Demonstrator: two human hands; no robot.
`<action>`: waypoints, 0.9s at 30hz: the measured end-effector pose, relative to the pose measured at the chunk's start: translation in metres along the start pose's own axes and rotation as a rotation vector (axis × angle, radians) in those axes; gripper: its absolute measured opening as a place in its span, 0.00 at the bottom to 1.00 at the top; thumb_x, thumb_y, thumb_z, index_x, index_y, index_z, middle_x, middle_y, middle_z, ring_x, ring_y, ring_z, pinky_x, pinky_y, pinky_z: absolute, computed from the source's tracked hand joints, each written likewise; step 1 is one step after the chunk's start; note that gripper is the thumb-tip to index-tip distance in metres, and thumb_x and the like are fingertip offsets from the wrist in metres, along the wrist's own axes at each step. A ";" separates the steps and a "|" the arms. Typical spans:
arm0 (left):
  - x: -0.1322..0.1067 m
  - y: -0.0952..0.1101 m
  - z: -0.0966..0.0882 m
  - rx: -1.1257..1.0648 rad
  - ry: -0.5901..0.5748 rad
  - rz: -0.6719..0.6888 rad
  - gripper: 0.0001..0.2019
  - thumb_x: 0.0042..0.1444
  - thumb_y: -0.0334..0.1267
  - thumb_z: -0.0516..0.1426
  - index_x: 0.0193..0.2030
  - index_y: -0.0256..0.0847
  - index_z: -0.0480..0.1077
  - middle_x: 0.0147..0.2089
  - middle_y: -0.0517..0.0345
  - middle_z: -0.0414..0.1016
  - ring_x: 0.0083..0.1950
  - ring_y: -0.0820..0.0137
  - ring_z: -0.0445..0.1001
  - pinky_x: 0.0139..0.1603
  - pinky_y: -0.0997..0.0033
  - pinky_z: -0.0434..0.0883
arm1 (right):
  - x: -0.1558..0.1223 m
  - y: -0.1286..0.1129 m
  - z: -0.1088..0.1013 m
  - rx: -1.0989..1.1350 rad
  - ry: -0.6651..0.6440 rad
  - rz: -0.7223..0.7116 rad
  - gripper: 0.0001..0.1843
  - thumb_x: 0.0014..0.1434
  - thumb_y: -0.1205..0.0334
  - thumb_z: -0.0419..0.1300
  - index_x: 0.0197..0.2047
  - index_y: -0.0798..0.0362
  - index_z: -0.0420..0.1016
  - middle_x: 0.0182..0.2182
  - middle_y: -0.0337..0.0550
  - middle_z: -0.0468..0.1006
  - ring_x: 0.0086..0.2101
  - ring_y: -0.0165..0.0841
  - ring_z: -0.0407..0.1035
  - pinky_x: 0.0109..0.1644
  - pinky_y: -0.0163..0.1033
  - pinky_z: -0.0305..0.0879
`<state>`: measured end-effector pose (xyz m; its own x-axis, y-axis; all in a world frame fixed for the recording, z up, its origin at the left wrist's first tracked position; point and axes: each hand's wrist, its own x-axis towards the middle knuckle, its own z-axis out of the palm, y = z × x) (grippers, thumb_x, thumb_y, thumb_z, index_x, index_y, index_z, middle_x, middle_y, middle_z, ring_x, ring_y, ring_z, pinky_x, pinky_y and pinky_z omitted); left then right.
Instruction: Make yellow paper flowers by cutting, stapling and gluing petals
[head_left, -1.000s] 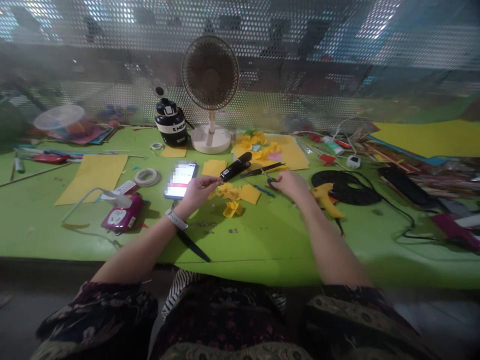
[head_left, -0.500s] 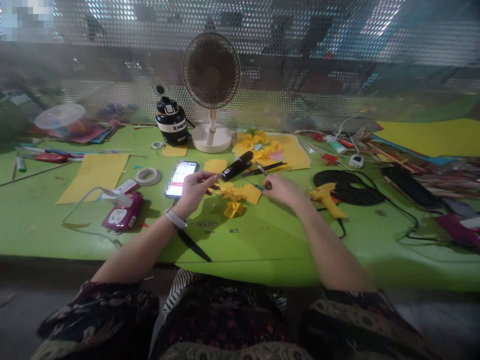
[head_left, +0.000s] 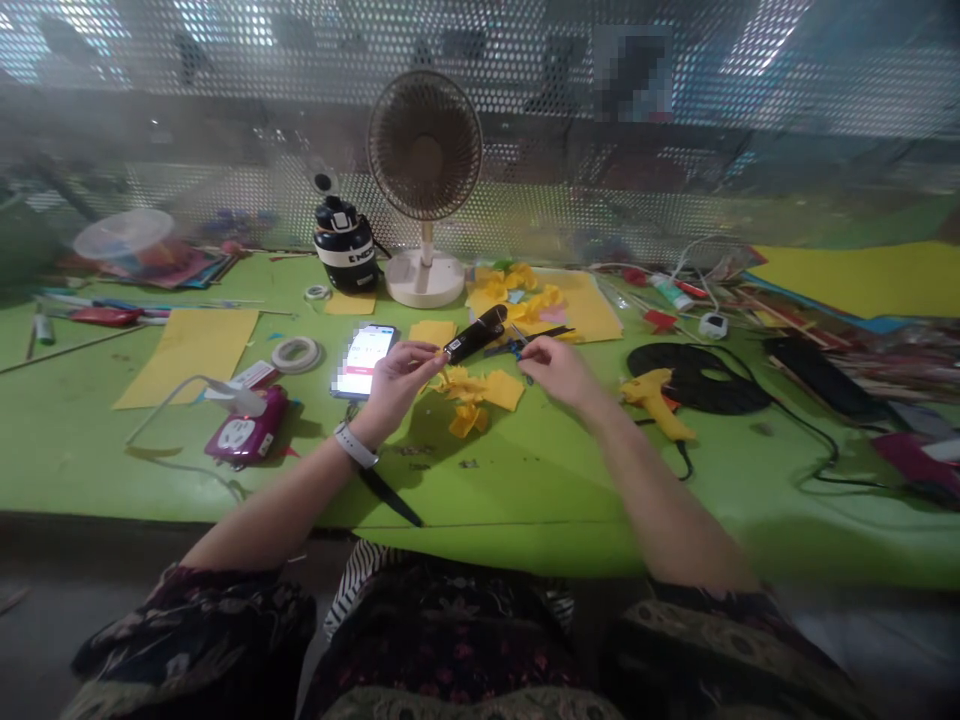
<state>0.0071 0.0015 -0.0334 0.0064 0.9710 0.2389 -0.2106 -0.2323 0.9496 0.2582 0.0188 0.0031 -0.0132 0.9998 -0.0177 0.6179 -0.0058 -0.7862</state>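
My left hand [head_left: 405, 380] is closed in a pinch beside the black stapler [head_left: 476, 335]. Whatever lies between its fingertips is too small to make out. Just below those fingers are yellow paper flowers [head_left: 469, 418] and a folded yellow paper piece [head_left: 504, 390]. To the right of the stapler, my right hand [head_left: 559, 372] closes on small scissors [head_left: 516, 347] with blue on the handle, partly hidden by the fingers. Dark pointed tools [head_left: 551, 332] lie just beyond it.
A lit phone [head_left: 365, 360] lies behind my left wrist. Farther back stand a fan [head_left: 425, 275] and a black bottle [head_left: 346, 255]. A yellow glue gun [head_left: 652, 395] lies to the right. At left are a tape roll [head_left: 296, 354] and a purple power socket [head_left: 247, 430].
My right hand has moved slightly up and left with the scissors, toward the dark tools. The left fingertips have shifted slightly right, close against the stapler's near end.
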 end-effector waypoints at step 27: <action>-0.017 0.006 0.014 -0.087 -0.167 0.076 0.04 0.52 0.40 0.69 0.34 0.44 0.81 0.46 0.55 0.76 0.47 0.69 0.74 0.49 0.64 0.74 | -0.048 -0.031 0.053 0.986 -0.502 0.176 0.16 0.48 0.55 0.73 0.26 0.54 0.72 0.11 0.22 0.53 0.13 0.19 0.43 0.15 0.27 0.45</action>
<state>0.0194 -0.0169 -0.0293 0.1480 0.9262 0.3467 -0.3002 -0.2920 0.9081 0.1980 -0.0306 -0.0040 -0.4402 0.8628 -0.2486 -0.2478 -0.3828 -0.8899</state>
